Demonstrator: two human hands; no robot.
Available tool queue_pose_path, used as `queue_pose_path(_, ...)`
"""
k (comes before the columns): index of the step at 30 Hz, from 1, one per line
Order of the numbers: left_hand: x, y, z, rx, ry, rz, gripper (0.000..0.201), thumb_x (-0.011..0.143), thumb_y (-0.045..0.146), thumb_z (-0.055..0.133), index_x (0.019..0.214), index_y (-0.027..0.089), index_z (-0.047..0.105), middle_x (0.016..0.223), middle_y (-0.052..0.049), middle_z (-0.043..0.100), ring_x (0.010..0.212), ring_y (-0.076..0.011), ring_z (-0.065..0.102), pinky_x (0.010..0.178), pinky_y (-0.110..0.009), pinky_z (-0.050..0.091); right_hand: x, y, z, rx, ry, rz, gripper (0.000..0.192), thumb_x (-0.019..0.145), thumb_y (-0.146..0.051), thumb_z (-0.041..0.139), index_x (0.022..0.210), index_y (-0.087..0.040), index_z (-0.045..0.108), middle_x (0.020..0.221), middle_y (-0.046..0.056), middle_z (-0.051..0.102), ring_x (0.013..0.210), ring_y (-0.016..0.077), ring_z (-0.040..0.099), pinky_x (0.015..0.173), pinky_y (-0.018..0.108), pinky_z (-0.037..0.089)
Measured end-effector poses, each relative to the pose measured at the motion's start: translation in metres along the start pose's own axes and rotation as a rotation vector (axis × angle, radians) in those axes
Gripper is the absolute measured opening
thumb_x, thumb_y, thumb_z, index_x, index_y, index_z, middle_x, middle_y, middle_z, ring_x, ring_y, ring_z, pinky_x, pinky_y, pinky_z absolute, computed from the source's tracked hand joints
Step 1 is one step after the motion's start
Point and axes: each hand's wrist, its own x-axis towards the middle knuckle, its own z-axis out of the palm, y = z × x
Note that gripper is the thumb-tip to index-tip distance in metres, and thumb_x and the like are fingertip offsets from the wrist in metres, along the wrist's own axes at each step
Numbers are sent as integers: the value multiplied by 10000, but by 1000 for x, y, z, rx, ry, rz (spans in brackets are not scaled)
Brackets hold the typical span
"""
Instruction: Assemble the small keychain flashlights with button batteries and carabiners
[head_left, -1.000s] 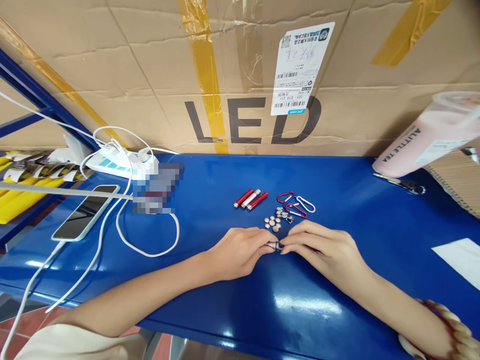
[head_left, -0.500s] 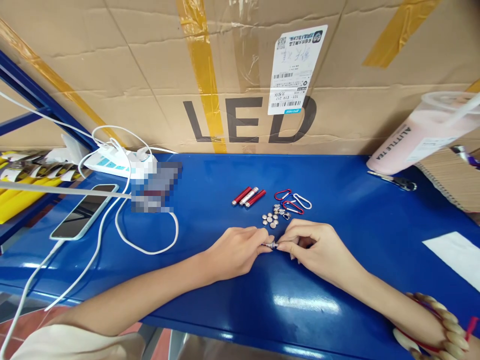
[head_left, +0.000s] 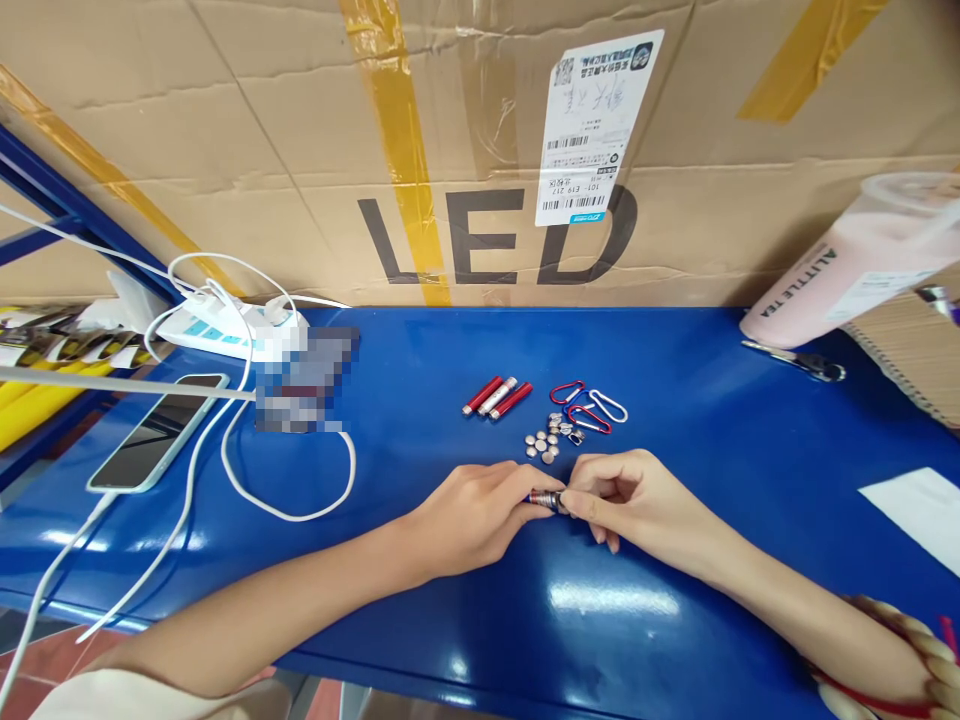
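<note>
My left hand is closed round a small blue-and-silver mini flashlight, mostly hidden by the fingers. Its ridged metal end pokes out to the right. There my right hand pinches the tip between thumb and forefinger, its other fingers curled. Just beyond the hands lie several round button cells and small metal clips. Farther back, two red tubes and a silver tube rest side by side. Red, white and blue carabiners lie to their right.
The blue table ends at a large cardboard box. A phone, white cables and a power strip occupy the left. On the right are a pink drink cup, keys and white paper.
More of the mini flashlight's metal end shows between my hands now. My right fingers have shifted slightly and still pinch its tip. The view has moved a little.
</note>
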Motion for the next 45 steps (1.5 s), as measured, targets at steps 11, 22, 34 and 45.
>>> queue_pose_path(11, 1, -1, 2, 30, 58, -68, 210, 995, 261, 339, 1022, 152, 516, 884, -56, 683, 763, -162, 662, 674, -252, 522, -3, -4, 1, -199, 245, -284, 166, 714, -341, 689, 688, -178, 666, 489, -34, 546, 417, 85, 489, 390, 190, 410)
queue_pose_path(22, 1, 0, 0, 55, 41, -112, 205, 993, 271, 342, 1074, 160, 495, 933, -50, 679, 768, -172, 649, 674, -264, 514, -3, 1, -5, -288, 282, -431, 153, 826, -325, 607, 799, -191, 676, 750, 21, 662, 435, 83, 574, 396, 188, 493)
queue_pose_path(34, -2, 3, -5, 83, 75, -100, 225, 978, 272, 340, 1034, 169, 533, 866, -22, 699, 719, -160, 635, 650, -248, 488, 9, 16, -45, -1142, 565, -721, 299, 949, -343, 405, 885, -263, 686, 898, -17, 700, 561, 101, 670, 417, 183, 487)
queue_pose_path(45, -5, 5, -2, 198, 98, -42, 220, 960, 285, 370, 1016, 178, 553, 782, -5, 681, 664, -149, 627, 585, -235, 465, 16, 9, -37, -1101, 539, -688, 313, 922, -429, 423, 1058, -261, 650, 1016, 35, 691, 876, 191, 675, 694, 282, 567)
